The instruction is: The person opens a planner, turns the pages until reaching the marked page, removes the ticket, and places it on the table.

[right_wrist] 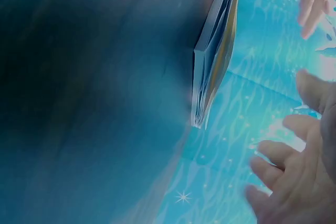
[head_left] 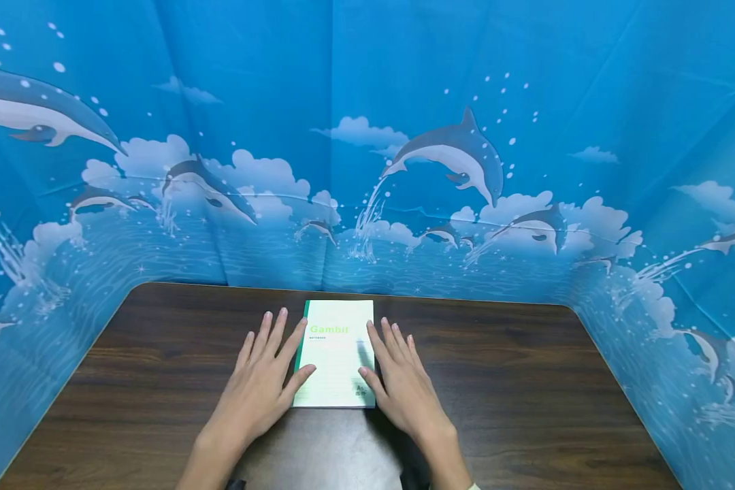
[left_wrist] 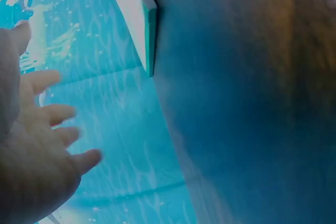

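A notebook (head_left: 337, 361) with a pale cover, a green spine and the green word "Gambit" lies closed on the dark wooden table. My left hand (head_left: 260, 381) is over its left edge, fingers spread and straight. Over the right edge is my right hand (head_left: 404, 381), with fingers extended too. Both wrist views show a gap between the hands and the notebook, so they hover above it and hold nothing. In the right wrist view the notebook's page edges (right_wrist: 215, 56) look slightly parted. The left wrist view shows its green spine (left_wrist: 151, 40) flat by the tabletop.
The wood-grain table (head_left: 514, 395) extends to both sides of the notebook. Behind and around it hangs a blue cloth (head_left: 269, 82) printed with dolphins, clouds and waves, meeting the table's back and side edges.
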Motion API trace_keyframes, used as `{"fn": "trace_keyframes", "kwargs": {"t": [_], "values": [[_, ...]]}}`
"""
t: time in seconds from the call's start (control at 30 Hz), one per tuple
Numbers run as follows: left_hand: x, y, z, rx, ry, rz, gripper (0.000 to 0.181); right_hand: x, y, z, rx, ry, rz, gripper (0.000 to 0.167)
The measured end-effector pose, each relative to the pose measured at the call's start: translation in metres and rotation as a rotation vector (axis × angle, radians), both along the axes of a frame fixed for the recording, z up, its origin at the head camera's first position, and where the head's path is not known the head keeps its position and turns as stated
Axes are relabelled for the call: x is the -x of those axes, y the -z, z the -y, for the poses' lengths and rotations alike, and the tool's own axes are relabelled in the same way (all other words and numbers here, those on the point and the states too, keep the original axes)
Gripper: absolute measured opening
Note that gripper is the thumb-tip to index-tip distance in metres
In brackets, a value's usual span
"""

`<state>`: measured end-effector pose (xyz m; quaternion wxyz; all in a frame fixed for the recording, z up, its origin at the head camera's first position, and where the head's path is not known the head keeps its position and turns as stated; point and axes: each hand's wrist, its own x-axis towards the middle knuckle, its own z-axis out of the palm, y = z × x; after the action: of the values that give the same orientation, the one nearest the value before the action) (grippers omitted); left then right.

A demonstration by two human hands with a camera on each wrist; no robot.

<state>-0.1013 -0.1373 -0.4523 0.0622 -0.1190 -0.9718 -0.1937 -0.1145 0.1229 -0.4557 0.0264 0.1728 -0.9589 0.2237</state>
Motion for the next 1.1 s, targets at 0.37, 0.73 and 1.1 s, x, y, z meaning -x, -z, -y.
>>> {"fn": "trace_keyframes", "kwargs": {"t": [0.37,0.73,1.1], "values": [[0.0015,-0.0031,0.0029,-0.115,-0.023,0.169,0.058,-0.0009,-0.0004,0.0037,-0.067,0.184,0.069,0.057],[0.0029,-0.0007,-0.0001,-0.230,-0.005,0.394,0.067,0.0016,0.0033,0.0044,-0.085,0.162,0.228,0.053],[0.0051,0.0039,0.0000,-0.330,0.021,0.404,0.062,0.0012,0.0036,0.0086,-0.099,0.111,0.287,0.054]]}}
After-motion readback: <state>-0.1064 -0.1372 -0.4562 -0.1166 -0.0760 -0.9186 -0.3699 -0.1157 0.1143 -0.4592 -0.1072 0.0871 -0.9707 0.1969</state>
